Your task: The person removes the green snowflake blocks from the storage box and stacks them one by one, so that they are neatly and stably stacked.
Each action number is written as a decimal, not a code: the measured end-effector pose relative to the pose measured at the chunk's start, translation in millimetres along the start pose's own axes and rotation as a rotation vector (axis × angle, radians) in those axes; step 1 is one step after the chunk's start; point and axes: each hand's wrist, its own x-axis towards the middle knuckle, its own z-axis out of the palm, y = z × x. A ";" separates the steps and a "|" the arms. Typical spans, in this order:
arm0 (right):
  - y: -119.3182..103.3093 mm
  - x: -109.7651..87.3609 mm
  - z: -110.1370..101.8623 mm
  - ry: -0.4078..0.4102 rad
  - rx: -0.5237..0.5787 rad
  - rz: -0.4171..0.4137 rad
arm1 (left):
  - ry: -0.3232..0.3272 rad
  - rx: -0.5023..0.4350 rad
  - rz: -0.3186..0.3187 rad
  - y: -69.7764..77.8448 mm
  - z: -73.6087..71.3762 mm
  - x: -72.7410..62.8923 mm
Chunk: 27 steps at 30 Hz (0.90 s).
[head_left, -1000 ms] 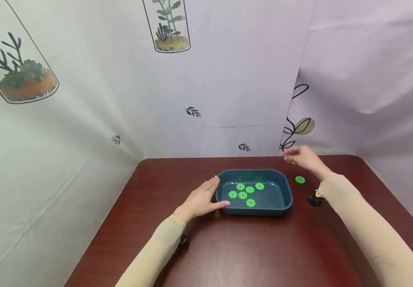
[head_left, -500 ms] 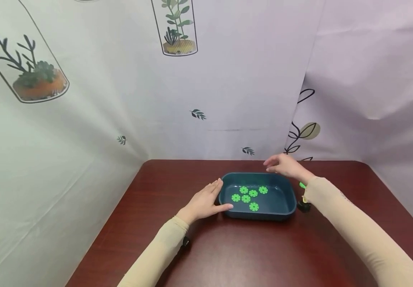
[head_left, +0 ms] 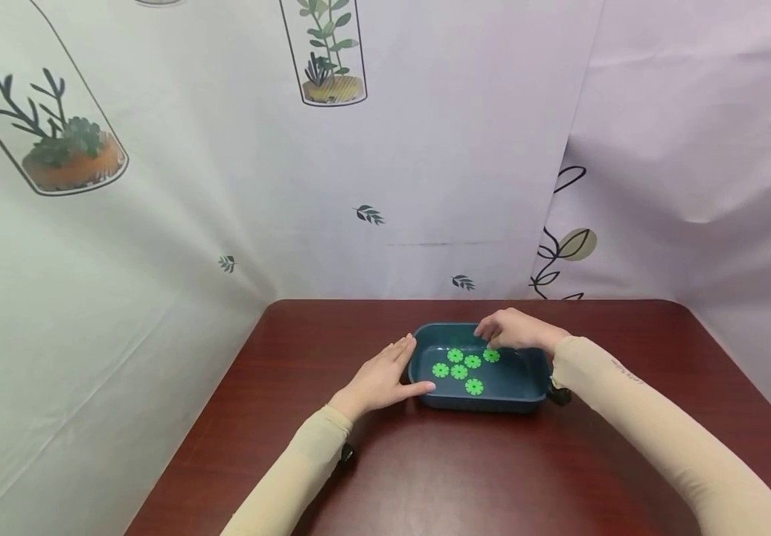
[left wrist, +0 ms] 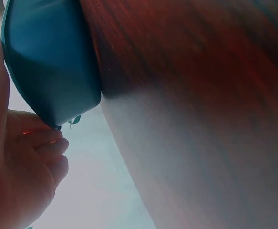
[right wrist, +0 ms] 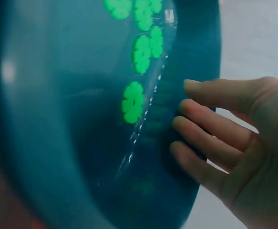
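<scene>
Reaches in from the right over the far wall of the tray [head_left: 516, 381] with the right hand [head_left: 519, 330], fingers drooping leftward, relaxed and apart. Rests the left hand [head_left: 373, 378] against the tray's left end, fingers straight toward its far corner, thumb over its near rim. Has the tray lying lengthwise left to right on the worktop [head_left: 466, 469], with six green discs [head_left: 474, 387] flat inside, mostly left of its middle.

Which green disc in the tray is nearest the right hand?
The rightmost green disc in the head view, just below the right hand; the other five discs lie farther left.
</scene>
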 end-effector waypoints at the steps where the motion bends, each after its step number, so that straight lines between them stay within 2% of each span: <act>1: -1.1 1.0 0.1 -0.023 -0.014 0.003 | -0.002 0.004 -0.001 0.0 -0.3 0.0; 8: -6.3 6.7 -2.4 -0.124 -0.099 0.076 | 0.007 0.016 -0.001 -0.9 -1.6 0.8; 11: -6.8 5.7 -3.2 -0.172 -0.125 0.119 | 0.006 0.018 0.001 -0.9 -1.7 1.2; 15: -7.8 2.6 -3.9 -0.220 -0.163 0.136 | 0.005 0.017 0.002 0.0 -2.1 1.1; 27: -5.9 0.2 9.4 -0.226 -0.203 0.180 | 0.004 0.022 0.006 1.5 -1.3 0.5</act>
